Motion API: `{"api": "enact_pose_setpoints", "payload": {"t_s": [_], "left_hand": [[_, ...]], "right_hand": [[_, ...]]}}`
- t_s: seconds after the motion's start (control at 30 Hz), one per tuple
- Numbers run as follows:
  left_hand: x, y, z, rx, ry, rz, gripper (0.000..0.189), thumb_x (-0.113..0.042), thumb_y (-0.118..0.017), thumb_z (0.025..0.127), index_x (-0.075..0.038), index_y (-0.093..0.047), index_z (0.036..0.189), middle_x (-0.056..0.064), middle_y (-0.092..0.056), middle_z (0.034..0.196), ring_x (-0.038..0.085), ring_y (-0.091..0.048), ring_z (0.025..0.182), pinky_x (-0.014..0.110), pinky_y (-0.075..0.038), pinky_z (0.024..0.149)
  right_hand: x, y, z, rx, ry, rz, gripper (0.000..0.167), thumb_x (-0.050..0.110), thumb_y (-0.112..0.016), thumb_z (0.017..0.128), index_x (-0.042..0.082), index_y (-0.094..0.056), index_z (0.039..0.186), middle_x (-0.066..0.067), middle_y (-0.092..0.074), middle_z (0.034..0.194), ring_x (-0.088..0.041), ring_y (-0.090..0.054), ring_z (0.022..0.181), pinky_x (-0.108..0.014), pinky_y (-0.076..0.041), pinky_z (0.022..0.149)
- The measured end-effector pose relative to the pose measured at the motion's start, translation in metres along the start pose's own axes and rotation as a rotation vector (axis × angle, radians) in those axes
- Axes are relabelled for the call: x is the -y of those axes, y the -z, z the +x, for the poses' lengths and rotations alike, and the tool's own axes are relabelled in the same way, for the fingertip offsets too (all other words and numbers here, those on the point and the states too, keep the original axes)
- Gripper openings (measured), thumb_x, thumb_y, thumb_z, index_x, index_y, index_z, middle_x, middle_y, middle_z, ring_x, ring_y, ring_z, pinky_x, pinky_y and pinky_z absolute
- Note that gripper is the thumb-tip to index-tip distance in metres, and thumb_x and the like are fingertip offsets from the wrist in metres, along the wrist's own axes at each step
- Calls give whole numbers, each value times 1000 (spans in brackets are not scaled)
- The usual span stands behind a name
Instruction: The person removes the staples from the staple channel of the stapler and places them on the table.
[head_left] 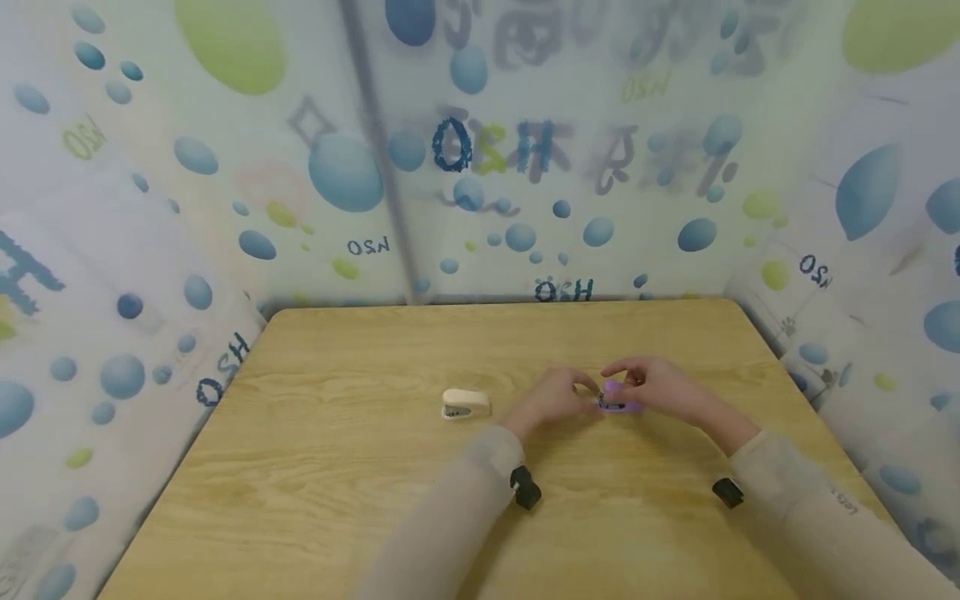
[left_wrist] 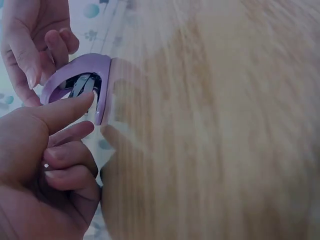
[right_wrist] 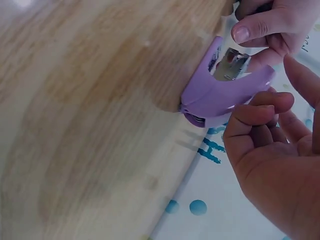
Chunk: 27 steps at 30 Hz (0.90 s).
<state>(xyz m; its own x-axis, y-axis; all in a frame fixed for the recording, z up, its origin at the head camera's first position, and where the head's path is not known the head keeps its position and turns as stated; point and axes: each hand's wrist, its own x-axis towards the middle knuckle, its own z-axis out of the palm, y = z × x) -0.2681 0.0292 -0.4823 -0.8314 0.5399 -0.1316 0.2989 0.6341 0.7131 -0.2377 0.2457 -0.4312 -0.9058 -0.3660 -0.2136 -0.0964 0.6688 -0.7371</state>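
Head view: You are working at a wood-grain tabletop (head_left: 337, 467) with bubble-printed walls around it. A purple stapler (head_left: 617, 402) is lying right of centre, between your two hands. Your left hand (head_left: 557, 394) is hanging at its metal front end, and your right hand (head_left: 663, 390) is arching over its other side. A cream stapler (head_left: 469, 398) is sitting to the left, apart from both hands.

Left wrist view: The purple stapler is gaping, its cover angled well away from its base, with a metal channel (left_wrist: 82, 84) showing between. Your left thumb is stretching straight across and seems to be touching the metal; there is space between thumb and forefinger, and the other fingers are curling loosely around nothing. You are probably adjusting or checking the channel, so pressing gently along its length and keeping fingertips out of the mouth should serve best.

Right wrist view: Your right fingers are bending close beside the raised cover; whether they are pinching it, I cannot tell. Steadying that cover would help, since it could snap down or the base could slide. The channel is the nearest thing to a container; whether it is holding staples is unclear.
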Motion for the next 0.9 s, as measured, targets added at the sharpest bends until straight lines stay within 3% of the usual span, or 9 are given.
{"api": "enact_pose_setpoints", "payload": {"t_s": [0.13,0.4,0.7,0.9], "left_hand": [[4,-7,4,-24,17,-49,24,-28,-86,89,-21,-83,112,1,-76,131,19,-68,122,35,-55,103],[5,-8,4,-53,116,-156,21,-26,-87,88,-24,-85,108,-4,-78,128,19,-67,127,38,-54,107],[2,-10,1,-96,151,-179,20,-27,-89,85,-24,-86,105,-6,-80,121,17,-67,125,37,-53,107],[2,-11,0,-109,169,-176,18,-28,-90,84,-26,-87,102,-9,-81,117,18,-68,126,39,-52,111]], "right_hand": [[-3,-5,0,-23,-18,-20,44,32,-75,100,6,-70,135,-6,-67,97,-21,-57,88,-31,-49,72],[0,-8,2,-50,-37,-34,41,30,-77,99,6,-72,132,-5,-62,90,-21,-53,84,-30,-45,68],[-7,-10,3,-68,-21,-28,41,33,-75,101,6,-72,131,-3,-57,82,-20,-51,77,-30,-42,65],[-9,-11,2,-64,-21,-4,41,35,-74,101,7,-71,132,-4,-57,84,-21,-51,80,-30,-42,66]]}}
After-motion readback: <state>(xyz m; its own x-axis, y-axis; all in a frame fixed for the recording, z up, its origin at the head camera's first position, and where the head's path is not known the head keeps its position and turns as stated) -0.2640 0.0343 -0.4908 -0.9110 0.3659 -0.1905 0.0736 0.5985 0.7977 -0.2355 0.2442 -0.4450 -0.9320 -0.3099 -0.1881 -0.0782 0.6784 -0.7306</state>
